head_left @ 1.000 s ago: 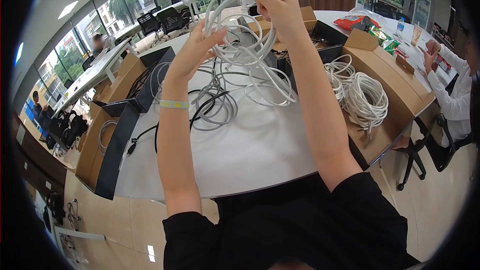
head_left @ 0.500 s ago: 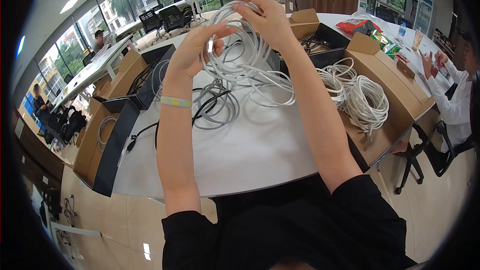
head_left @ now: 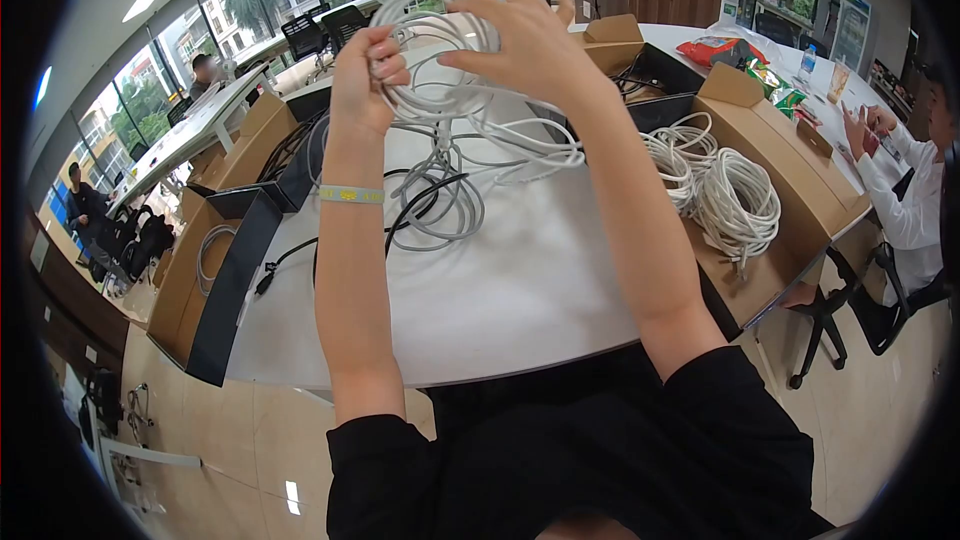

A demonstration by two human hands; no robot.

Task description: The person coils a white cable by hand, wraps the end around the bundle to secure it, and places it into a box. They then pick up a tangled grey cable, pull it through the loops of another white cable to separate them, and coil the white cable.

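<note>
My left hand (head_left: 366, 78), with a yellow-grey wristband below it, is closed round the left side of a coil of white cable (head_left: 432, 102) held up over the table. My right hand (head_left: 530, 45) is at the coil's right side, fingers spread and curved, thumb pointing at the loops. From the coil, loose white strands (head_left: 540, 148) run down to the right, passing behind my right forearm. Under it on the white table (head_left: 500, 290) lie tangled grey cable (head_left: 470, 225) and a black cable (head_left: 403, 225). A black plug (head_left: 265, 280) rests near the left box.
At right, a cardboard box (head_left: 775, 155) holds bundled white cables (head_left: 738, 202). A box at left (head_left: 180, 305) contains a grey cable coil (head_left: 208, 258); more boxes with dark cables stand behind. Snack bags (head_left: 720, 52) and a bottle (head_left: 806, 60) are far right, near a seated person (head_left: 905, 175).
My left hand has gone from extended fingers to a closed grip on the coil. The coil has shifted left and up, and my right hand has opened away from its top.
</note>
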